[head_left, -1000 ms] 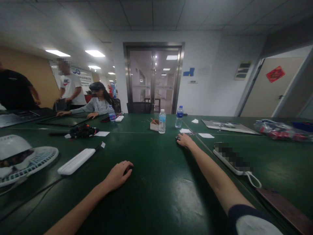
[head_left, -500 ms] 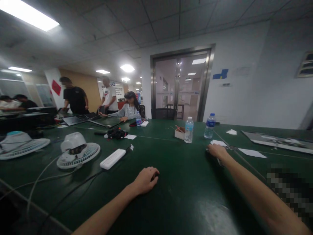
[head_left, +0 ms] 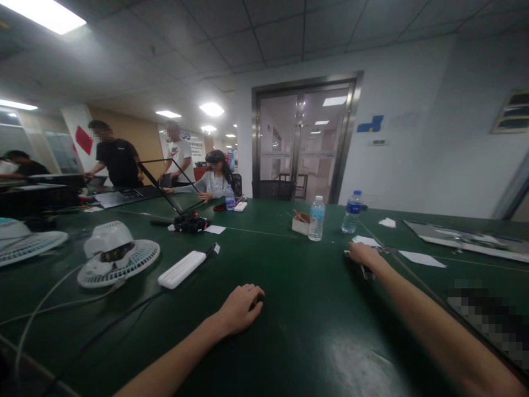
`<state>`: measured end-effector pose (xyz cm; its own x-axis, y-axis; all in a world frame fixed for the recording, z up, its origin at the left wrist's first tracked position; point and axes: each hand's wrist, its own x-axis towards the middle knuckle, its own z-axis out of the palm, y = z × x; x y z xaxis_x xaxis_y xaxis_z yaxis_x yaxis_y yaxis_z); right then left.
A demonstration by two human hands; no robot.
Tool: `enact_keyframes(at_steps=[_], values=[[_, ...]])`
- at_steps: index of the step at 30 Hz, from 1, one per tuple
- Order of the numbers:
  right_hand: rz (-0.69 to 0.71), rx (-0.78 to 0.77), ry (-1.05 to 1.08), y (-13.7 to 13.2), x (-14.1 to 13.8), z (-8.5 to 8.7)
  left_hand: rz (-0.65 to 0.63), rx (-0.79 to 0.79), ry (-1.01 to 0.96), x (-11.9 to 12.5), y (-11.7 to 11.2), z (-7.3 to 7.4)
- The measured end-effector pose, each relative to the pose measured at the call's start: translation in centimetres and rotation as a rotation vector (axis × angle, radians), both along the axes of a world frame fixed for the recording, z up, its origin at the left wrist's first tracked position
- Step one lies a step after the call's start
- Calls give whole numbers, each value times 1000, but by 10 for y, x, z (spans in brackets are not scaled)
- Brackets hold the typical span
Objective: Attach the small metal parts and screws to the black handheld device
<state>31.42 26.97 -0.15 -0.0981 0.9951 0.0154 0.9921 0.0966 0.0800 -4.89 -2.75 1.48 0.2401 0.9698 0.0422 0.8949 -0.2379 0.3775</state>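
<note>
My left hand (head_left: 241, 309) rests on the green table (head_left: 289, 286), fingers loosely bent and thumb apart, with nothing seen in it. Farther off to the right, my right hand (head_left: 363, 256) is closed palm-down over a small object with a shiny metallic edge (head_left: 367, 273). Most of that object is covered, so its kind does not show. Beside this hand lie white paper sheets (head_left: 422, 258). A bottle with a blue cap (head_left: 351, 212) stands just beyond it, and another water bottle (head_left: 317, 219) stands left of that, next to a small open box (head_left: 300, 224).
A white power strip (head_left: 182, 269) and upturned fan parts (head_left: 118, 256) with trailing cables lie at left. Dark equipment (head_left: 191, 221) lies behind them. Across the table a person in a headset (head_left: 217, 179) holds a thin black frame (head_left: 159, 187). A flat panel (head_left: 471, 240) lies at far right.
The black frame across the table has been tilted up from lying low. The view has shifted slightly. Both my hands keep nearly the same place and pose.
</note>
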Motion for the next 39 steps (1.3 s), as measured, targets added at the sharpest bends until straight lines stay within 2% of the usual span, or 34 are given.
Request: enact_keyframes(at_steps=[10, 12, 14, 16, 18, 24, 29, 39], values=[[84, 26, 94, 0, 20, 2, 11, -41, -12, 0, 1, 4], [20, 75, 97, -3, 26, 1, 5, -48, -13, -1, 1, 3], [-111, 105, 111, -8, 33, -2, 2, -36, -13, -2, 2, 1], [-242, 78, 142, -15, 39, -6, 0, -22, -13, -3, 4, -2], [-290, 40, 185, -21, 43, -11, -5, -8, -19, -4, 5, -4], [-233, 107, 273, -28, 44, -20, -9, 5, -11, -2, 4, -3], [-207, 99, 304, -25, 38, -21, -21, 51, 21, -1, 4, -3], [-235, 138, 422, -27, 37, -24, -8, 17, 23, -1, 3, -2]])
